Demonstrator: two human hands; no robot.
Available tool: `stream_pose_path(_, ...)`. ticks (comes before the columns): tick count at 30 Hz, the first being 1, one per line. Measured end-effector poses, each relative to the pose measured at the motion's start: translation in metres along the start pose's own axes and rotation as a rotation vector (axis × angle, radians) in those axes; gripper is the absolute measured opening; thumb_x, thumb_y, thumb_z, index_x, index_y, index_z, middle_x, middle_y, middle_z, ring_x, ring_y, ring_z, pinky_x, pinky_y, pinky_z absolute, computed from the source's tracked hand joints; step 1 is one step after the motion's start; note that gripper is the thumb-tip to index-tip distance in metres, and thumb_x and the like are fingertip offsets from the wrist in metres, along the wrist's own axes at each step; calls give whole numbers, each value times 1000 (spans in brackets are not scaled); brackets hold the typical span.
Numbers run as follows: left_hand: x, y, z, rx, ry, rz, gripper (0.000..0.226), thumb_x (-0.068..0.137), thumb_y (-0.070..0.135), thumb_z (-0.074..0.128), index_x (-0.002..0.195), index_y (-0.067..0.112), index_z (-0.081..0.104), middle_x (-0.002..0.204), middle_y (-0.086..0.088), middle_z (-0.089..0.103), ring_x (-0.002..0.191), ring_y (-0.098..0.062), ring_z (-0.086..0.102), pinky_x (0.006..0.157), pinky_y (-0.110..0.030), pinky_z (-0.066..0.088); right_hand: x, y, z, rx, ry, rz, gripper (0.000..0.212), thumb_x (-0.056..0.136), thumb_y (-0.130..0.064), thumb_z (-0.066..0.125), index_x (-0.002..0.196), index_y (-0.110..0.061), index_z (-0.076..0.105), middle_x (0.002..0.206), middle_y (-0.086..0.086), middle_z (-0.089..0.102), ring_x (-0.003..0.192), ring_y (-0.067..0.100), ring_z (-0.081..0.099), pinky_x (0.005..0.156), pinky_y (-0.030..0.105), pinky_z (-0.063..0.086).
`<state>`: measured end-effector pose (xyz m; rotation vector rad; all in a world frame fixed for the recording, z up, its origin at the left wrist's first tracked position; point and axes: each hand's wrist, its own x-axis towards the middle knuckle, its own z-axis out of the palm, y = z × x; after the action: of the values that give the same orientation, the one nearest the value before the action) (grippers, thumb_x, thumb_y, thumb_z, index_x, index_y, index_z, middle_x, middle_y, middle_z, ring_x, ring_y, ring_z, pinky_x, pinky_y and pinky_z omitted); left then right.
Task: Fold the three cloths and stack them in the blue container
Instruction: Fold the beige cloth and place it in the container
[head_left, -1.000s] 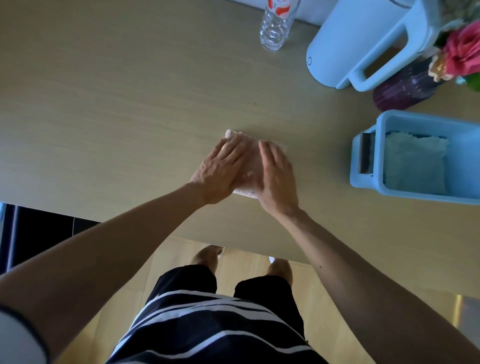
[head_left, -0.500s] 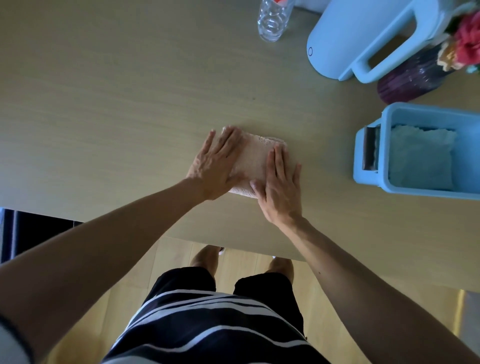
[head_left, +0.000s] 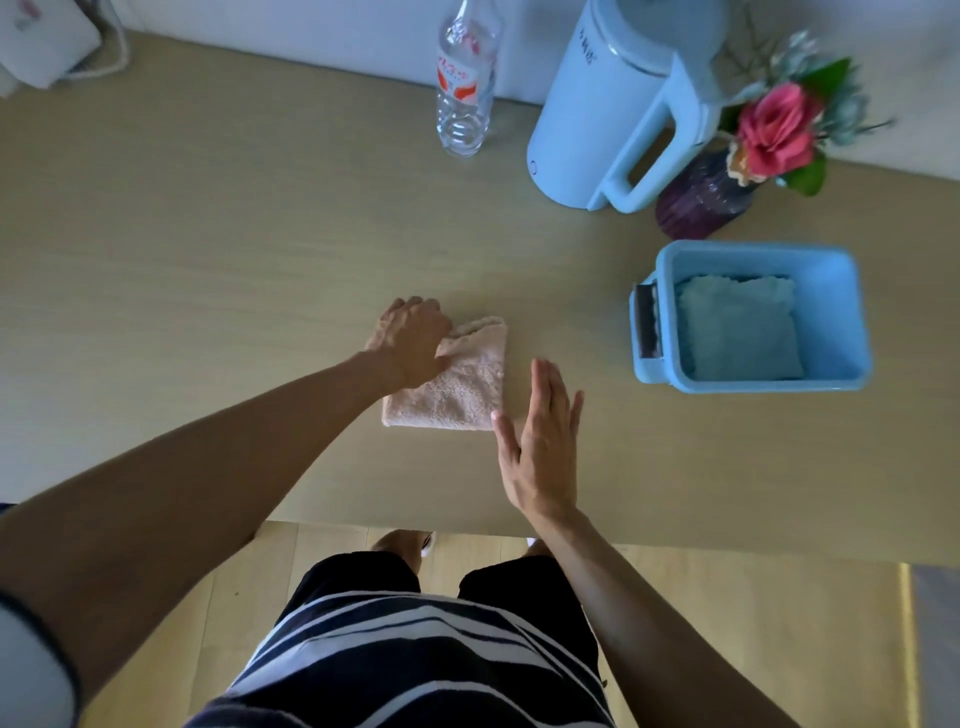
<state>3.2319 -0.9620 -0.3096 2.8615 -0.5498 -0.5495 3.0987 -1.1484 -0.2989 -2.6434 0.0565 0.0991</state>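
Pink cloth (head_left: 457, 387) lies folded on the table (head_left: 234, 270) in front of us, our left hand (head_left: 410, 340) curled over its far left corner and seemingly pinching a layer there, though we cannot tell how firmly. Our right hand (head_left: 543, 447) is flat and spread, holding nothing, just beside the cloth's near right corner. The blue container (head_left: 831, 260), with a blue cloth (head_left: 737, 330) already inside, sits well to the right, so we judge the right hand the nearer one for carrying the fold across.
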Motion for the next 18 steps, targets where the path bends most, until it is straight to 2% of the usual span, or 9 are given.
stream_pose_path(2,-3,4,-6,-94,-22,-27,27,80,34,73,95,12,71,97,-10,60,95,-28,60,79,-33,42,2,-3,-8,55,15,7,69,102,-46,39,156,-6,22,159,12,33,150,24,26,124,53,14)
stream_pose_path(4,-9,11,-16,-237,-44,-75,15,76,27,75,78,14,67,82,-7,61,86,-31,65,67,-28,42,5,-5,-18,129,20,-1,68,102,-44,44,155,-7,23,155,13,36,146,24,31,122,52,23)
stream_pose_path(5,-13,15,-22,-315,-43,-119,19,75,24,74,67,18,58,72,-3,59,78,-30,65,63,-27,41,7,-6,-23,188,25,-12,68,101,-41,48,155,-8,24,154,13,37,144,24,34,119,49,29)
stream_pose_path(7,-22,25,-41,-498,-15,-213,26,73,24,72,59,20,50,60,4,54,66,-23,60,55,-26,39,11,-10,-40,326,33,-21,70,99,-35,55,155,-8,24,151,11,39,141,22,40,116,41,36)
stream_pose_path(9,-33,36,-62,-692,40,-249,15,69,31,69,70,19,60,64,5,58,63,-15,55,53,-26,40,14,-12,-58,421,62,-11,72,98,-35,57,156,-8,24,149,10,42,137,19,43,114,33,38)
stream_pose_path(11,-44,55,-86,-935,134,-255,27,65,28,69,87,12,66,72,3,59,63,-12,52,51,-20,41,18,-12,-78,516,84,61,79,94,-46,56,157,-13,20,149,7,43,135,12,43,111,22,37)
stream_pose_path(12,-49,66,-98,-1097,181,-266,33,66,24,71,93,7,66,75,1,59,64,-12,53,52,-20,44,21,-15,-89,608,61,135,84,91,-51,56,158,-18,17,150,5,43,135,8,41,112,21,36)
stream_pose_path(15,-54,105,-126,-1442,266,-227,36,70,17,78,103,7,67,84,-3,68,74,-17,67,64,-33,58,38,-12,-121,990,-48,367,93,82,-53,62,158,-33,12,148,0,48,133,7,47,112,35,39)
stream_pose_path(18,-48,145,-140,-1532,306,-190,42,73,19,78,113,11,67,100,-15,73,91,-29,73,75,-44,62,56,5,-159,1269,-56,470,88,81,-36,71,155,-28,24,115,-2,69,109,14,63,102,40,49)
